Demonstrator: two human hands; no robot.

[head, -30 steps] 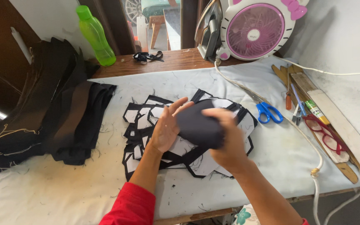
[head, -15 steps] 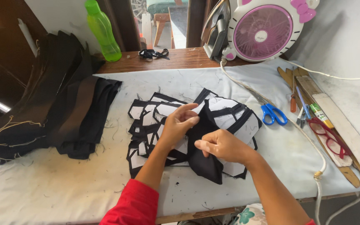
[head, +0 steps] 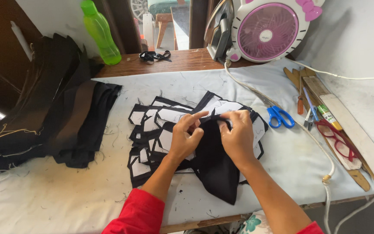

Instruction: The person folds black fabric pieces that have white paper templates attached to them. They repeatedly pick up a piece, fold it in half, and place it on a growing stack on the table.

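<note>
— What did the person have in the fingers?

— A black cloth piece [head: 215,162]. Both hands pinched its top edge, and the rest hung down from the fingertips to a point just above the near table edge.

— How were the fingers set?

— The left hand [head: 186,138] had thumb and bent fingers closed on the cloth, with the forefinger stretched out toward the right hand. The right hand [head: 238,135] had its fingers curled and pressed together, gripping the same edge. The two hands' fingertips were nearly touching.

— What lay under them?

— A spread of cut pieces [head: 152,130], black with white patches, fanned out beneath and to the left of the fingers on the padded table [head: 66,195].

— And farther out?

— Right of the right fingers lay blue scissors [head: 280,116], just beside a white cord [head: 308,138]. Beyond those were red glasses [head: 336,139] and wooden rulers [head: 351,130]. Well left of the left fingers sat a stack of dark cloth [head: 44,112]. Past the fingertips, at the far side, stood a green bottle [head: 100,31], an iron [head: 219,30] and a pink fan [head: 267,28].
</note>
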